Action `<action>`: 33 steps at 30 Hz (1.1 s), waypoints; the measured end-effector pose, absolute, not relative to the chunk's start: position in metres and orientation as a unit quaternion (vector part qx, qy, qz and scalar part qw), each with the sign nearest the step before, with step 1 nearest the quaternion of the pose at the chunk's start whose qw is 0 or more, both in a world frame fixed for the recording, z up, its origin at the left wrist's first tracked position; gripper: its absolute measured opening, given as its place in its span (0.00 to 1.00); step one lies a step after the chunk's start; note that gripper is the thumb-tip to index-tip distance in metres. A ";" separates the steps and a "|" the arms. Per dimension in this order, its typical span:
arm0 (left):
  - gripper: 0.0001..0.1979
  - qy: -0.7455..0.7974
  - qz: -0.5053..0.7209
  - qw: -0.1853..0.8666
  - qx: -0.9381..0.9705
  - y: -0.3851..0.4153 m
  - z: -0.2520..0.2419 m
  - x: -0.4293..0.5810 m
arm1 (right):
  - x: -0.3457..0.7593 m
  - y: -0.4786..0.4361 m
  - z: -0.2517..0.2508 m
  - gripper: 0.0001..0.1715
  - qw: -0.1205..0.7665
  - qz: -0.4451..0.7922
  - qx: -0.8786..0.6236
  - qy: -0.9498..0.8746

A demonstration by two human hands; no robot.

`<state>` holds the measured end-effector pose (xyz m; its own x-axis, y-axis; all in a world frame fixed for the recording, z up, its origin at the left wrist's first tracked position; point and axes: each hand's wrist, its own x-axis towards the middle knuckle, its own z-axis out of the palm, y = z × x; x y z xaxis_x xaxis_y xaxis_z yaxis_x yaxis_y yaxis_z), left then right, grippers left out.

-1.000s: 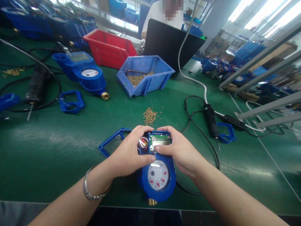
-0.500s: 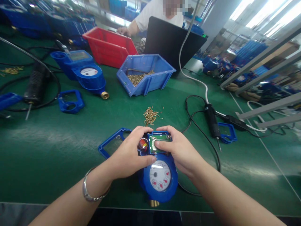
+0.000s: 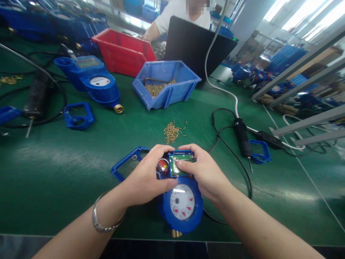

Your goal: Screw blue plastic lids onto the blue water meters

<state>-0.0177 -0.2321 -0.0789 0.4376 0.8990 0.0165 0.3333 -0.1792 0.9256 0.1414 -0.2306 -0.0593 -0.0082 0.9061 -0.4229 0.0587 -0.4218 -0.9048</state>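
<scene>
Both hands grip a blue water meter (image 3: 182, 210) at the table's near edge, its round dial facing up and a brass fitting at the bottom. My left hand (image 3: 151, 172) wraps the meter's left side, thumb just above the dial. On the right, my right hand (image 3: 206, 169) holds the upper housing, its thumb lying over the green circuit board (image 3: 185, 169). A round part with red and yellow (image 3: 163, 165) sits left of the board. Partly behind my left hand lies a blue cover frame (image 3: 126, 167). Loose brass screws (image 3: 171, 132) lie beyond the meter.
A blue bin (image 3: 167, 86) of screws and a red bin (image 3: 124, 54) stand farther back. Another meter (image 3: 99, 84) and a cover (image 3: 79, 116) are at left. Electric screwdrivers lie left (image 3: 39, 95) and right (image 3: 242, 138), with trailing cables. A co-worker (image 3: 172, 18) sits behind a black screen (image 3: 198, 50).
My hands keep their grip on the water meter with almost no movement. The view has shifted slightly. The co-worker's hand has moved lower behind the red bin.
</scene>
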 end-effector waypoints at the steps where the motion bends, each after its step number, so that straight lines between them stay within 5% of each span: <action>1: 0.27 0.437 0.299 0.469 0.706 -0.232 -0.079 -0.018 | 0.141 -0.230 -0.059 0.21 0.359 0.587 -0.606 -0.399; 16: 0.28 0.436 0.295 0.480 0.701 -0.230 -0.082 -0.019 | 0.152 -0.227 -0.054 0.29 0.312 0.664 -0.533 -0.421; 33: 0.28 0.435 0.293 0.470 0.710 -0.230 -0.081 -0.019 | 0.150 -0.227 -0.056 0.27 0.310 0.644 -0.552 -0.429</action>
